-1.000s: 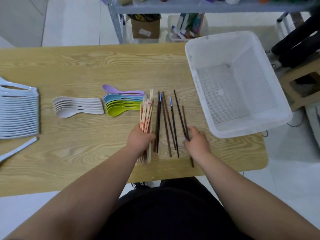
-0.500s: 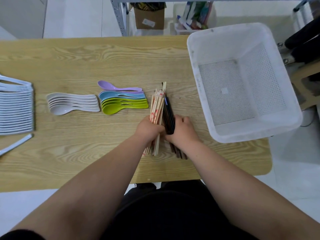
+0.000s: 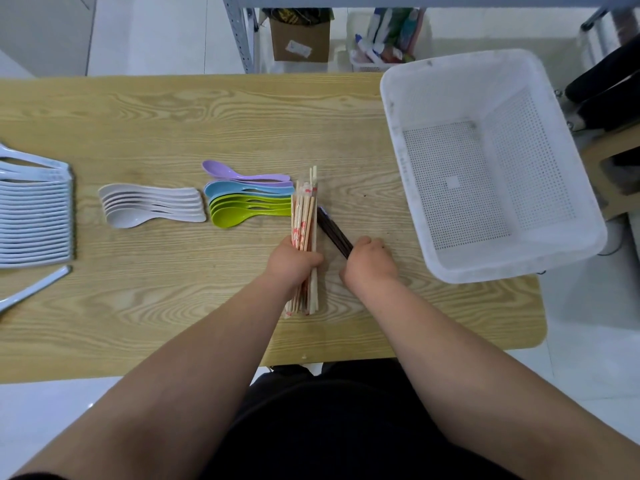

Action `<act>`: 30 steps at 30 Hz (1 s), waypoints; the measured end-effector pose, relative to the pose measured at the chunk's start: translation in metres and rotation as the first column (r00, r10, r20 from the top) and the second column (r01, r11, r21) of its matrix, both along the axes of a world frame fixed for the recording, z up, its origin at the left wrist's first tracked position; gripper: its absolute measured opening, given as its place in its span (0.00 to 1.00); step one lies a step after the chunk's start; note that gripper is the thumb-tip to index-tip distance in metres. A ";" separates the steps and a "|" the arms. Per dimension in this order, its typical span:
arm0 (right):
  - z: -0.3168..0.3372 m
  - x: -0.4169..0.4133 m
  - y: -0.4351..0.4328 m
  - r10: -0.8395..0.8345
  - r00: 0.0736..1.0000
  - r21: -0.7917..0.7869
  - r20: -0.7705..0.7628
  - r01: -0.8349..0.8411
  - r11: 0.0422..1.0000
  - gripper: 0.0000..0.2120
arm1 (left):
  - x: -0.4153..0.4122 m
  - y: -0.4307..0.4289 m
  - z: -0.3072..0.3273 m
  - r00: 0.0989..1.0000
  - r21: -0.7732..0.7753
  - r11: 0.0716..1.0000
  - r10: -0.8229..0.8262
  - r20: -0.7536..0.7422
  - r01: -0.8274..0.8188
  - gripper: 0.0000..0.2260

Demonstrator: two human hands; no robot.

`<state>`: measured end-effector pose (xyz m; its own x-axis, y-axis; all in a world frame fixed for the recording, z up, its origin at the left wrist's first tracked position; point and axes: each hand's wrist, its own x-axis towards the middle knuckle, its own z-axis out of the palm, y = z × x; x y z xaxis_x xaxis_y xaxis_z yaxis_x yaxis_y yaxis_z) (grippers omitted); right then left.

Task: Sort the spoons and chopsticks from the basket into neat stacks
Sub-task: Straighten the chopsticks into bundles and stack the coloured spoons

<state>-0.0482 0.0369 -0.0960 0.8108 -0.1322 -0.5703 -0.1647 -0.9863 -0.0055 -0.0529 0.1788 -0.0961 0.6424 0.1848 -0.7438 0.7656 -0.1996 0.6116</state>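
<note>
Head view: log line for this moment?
left hand grips wooden chopsticks | right hand grips dark chopsticks | basket empty

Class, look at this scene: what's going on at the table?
A person is sorting utensils on a wooden table. The left hand grips a bundle of pale chopsticks; the right hand grips a bunch of dark chopsticks beside it. Stacked white spoons and coloured spoons lie to the left. The white basket looks empty.
</note>
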 end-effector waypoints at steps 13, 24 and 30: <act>-0.007 -0.013 0.001 0.029 0.999 -0.047 0.019 -0.028 0.999 0.16 | -0.018 0.020 -0.002 0.994 -0.189 0.976 0.106 -0.032 -0.110 0.20; 0.012 -0.028 0.003 -0.113 0.994 0.157 -0.004 0.112 0.981 0.13 | -0.030 0.035 -0.001 0.994 -0.293 0.952 0.102 0.035 -0.087 0.12; 0.055 -0.051 0.030 -0.192 0.980 0.544 0.054 0.132 0.829 0.10 | -0.035 0.033 0.018 0.984 -0.477 0.878 0.125 0.124 -0.052 0.12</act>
